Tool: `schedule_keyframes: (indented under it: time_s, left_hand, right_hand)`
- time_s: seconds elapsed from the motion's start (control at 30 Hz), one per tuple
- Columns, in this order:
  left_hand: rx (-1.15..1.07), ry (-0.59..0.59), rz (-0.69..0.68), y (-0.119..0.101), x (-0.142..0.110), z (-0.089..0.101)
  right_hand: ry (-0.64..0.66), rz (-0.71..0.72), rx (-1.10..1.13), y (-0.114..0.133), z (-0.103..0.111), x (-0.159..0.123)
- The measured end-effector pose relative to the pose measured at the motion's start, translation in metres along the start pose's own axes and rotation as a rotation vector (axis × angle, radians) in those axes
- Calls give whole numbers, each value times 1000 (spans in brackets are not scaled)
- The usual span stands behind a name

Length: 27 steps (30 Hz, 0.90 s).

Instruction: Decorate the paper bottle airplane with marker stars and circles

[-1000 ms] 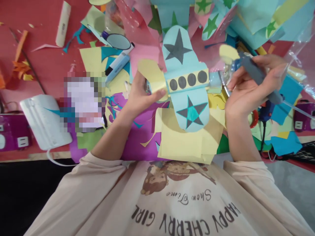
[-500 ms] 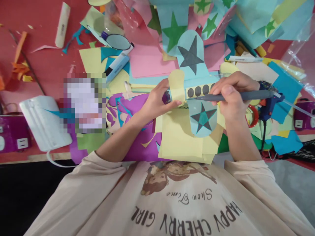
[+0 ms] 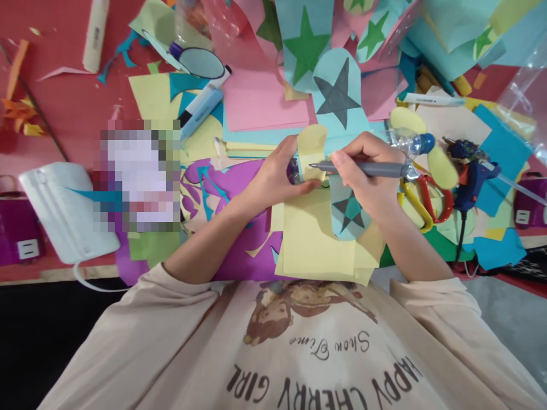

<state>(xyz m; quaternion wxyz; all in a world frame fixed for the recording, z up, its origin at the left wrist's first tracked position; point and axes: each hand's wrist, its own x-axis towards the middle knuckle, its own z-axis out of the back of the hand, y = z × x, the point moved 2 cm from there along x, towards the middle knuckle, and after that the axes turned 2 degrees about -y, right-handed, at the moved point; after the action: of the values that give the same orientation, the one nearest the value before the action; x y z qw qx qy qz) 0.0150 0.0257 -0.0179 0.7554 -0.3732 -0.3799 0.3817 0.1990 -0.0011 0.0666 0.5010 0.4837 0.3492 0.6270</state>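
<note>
A plastic bottle (image 3: 404, 139) with a blue cap (image 3: 426, 143) lies sideways, its body wrapped in light blue paper. My left hand (image 3: 280, 173) is closed around its base end. Beside those fingers, a curved yellow paper piece (image 3: 313, 149) stands on the wrapped body. My right hand (image 3: 370, 171) grips a grey marker (image 3: 380, 168), whose tip points left at the yellow piece; whether it touches cannot be seen. Light blue paper flaps with a grey star (image 3: 338, 95) and a grey-and-green star (image 3: 354, 209) show above and below the bottle. My right hand hides the wrap's middle.
Yellow sheets (image 3: 318, 245) lie under the bottle. At right are scissors with red and yellow handles (image 3: 438, 199) and a blue glue gun (image 3: 474, 185). A light blue marker (image 3: 203, 111), a white case (image 3: 70, 210) and pink paper (image 3: 265, 102) lie around.
My right hand has moved left with the marker, its tip shifting from the dotted strip to the yellow piece. The bottle's cap and the scissors have come into sight. The view has shifted slightly.
</note>
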Motion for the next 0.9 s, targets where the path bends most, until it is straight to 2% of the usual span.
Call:
schedule_keyframes:
  time_s: [0.3, 0.47, 0.57, 0.9]
  left_hand:
    - [20, 36, 59, -4, 0, 1]
    - [32, 38, 77, -3, -1, 2]
    - [39, 40, 77, -4, 0, 3]
    - [22, 26, 65, -4, 0, 0]
  right_hand:
    - [45, 38, -13, -4, -4, 2]
    - [54, 106, 0, -7, -5, 1]
    - [67, 76, -17, -7, -3, 0]
    - [-37, 72, -21, -12, 2, -1]
